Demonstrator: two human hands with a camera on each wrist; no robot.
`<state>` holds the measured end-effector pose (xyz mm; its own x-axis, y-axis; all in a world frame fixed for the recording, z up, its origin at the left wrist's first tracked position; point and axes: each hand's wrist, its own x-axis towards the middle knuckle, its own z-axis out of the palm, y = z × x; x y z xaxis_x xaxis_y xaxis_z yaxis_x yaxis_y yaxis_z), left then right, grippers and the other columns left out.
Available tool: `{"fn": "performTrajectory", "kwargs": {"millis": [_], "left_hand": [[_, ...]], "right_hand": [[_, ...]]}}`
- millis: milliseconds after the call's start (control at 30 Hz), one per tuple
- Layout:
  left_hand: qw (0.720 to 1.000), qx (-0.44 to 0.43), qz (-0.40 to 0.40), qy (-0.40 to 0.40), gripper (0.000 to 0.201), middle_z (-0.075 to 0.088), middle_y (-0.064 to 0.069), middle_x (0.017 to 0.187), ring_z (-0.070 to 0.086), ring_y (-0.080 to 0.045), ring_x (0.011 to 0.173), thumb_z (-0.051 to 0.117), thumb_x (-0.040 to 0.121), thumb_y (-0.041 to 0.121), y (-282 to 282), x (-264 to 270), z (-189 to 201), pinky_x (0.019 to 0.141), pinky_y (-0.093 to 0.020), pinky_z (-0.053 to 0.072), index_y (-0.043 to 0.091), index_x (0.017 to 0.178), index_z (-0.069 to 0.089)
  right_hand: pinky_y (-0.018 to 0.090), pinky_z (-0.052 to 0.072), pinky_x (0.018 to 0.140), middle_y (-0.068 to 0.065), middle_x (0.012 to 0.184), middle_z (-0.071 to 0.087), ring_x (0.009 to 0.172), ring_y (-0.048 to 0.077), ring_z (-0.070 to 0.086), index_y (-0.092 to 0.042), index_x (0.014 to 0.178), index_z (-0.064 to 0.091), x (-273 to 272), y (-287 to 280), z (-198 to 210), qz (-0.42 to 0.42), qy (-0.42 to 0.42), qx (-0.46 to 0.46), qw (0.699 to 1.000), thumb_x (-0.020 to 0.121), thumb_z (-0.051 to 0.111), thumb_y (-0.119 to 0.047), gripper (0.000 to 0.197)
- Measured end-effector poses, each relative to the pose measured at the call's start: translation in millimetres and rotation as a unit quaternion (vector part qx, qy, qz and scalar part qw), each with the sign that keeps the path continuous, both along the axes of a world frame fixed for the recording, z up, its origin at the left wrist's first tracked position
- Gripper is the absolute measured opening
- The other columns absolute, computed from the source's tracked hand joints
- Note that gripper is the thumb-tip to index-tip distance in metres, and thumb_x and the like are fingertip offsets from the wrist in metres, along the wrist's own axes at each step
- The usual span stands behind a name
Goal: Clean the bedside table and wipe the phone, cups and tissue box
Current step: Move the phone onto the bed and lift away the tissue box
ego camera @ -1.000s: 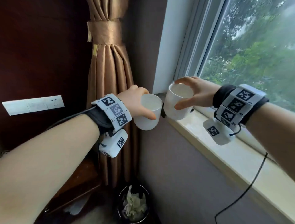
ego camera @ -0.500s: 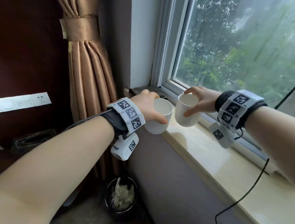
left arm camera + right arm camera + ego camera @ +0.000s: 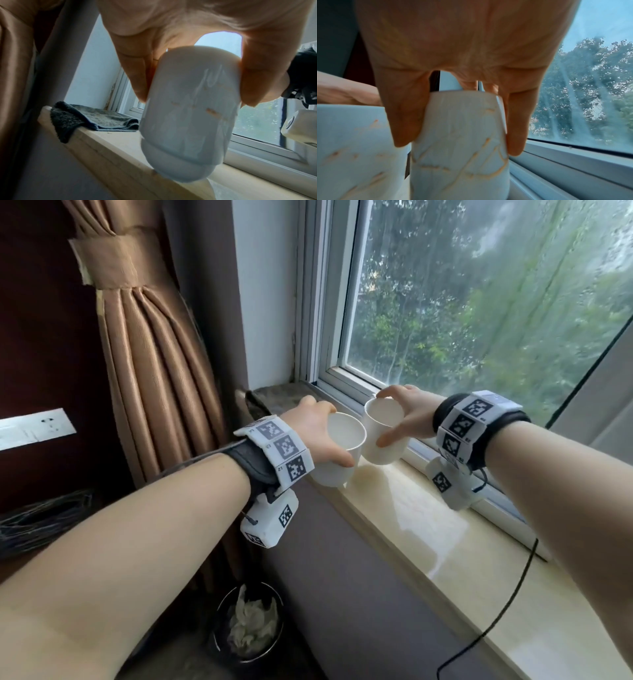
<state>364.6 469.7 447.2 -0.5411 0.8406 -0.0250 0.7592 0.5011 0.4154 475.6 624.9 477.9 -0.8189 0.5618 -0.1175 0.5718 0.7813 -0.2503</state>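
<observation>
Two white cups hang side by side just over the window sill [image 3: 428, 529]. My left hand [image 3: 320, 428] grips the left cup [image 3: 339, 453] by its rim from above; the left wrist view shows that left cup [image 3: 190, 108] pinched between fingers and thumb, its base at the sill's front edge. My right hand [image 3: 407, 416] holds the right cup [image 3: 385, 436] the same way, and in the right wrist view the right cup [image 3: 462, 142] shows faint orange-brown streaks on its wall. A folded grey cloth [image 3: 96, 119] lies in the sill's left corner.
A tied brown curtain [image 3: 150, 344] hangs left of the window [image 3: 479, 302]. Below the sill stands a black waste bin [image 3: 248, 625] with crumpled tissue. A black cable [image 3: 496, 618] trails over the sill at right. A white socket panel [image 3: 37, 428] is on the dark wall.
Both hands have carried the cups rightward and down to the window sill; the view has swung from the curtain toward the window.
</observation>
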Motion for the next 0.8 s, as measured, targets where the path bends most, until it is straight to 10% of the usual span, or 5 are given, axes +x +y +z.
{"fn": "performTrajectory", "kwargs": {"millis": [800], "left_hand": [[0.999, -0.022, 0.020, -0.025, 0.095, 0.036, 0.001, 0.125, 0.050, -0.019, 0.111, 0.075, 0.062, 0.054, 34.1, -47.6, -9.5, 0.097, -0.038, 0.043, 0.023, 0.140, 0.031]], "right_hand": [[0.030, 0.047, 0.084, 0.002, 0.141, 0.035, 0.119, 0.021, 0.045, -0.027, 0.140, 0.029, -67.7, 39.3, -7.9, 0.069, -0.043, -0.049, 0.995, 0.070, 0.079, -0.029, 0.086]]}}
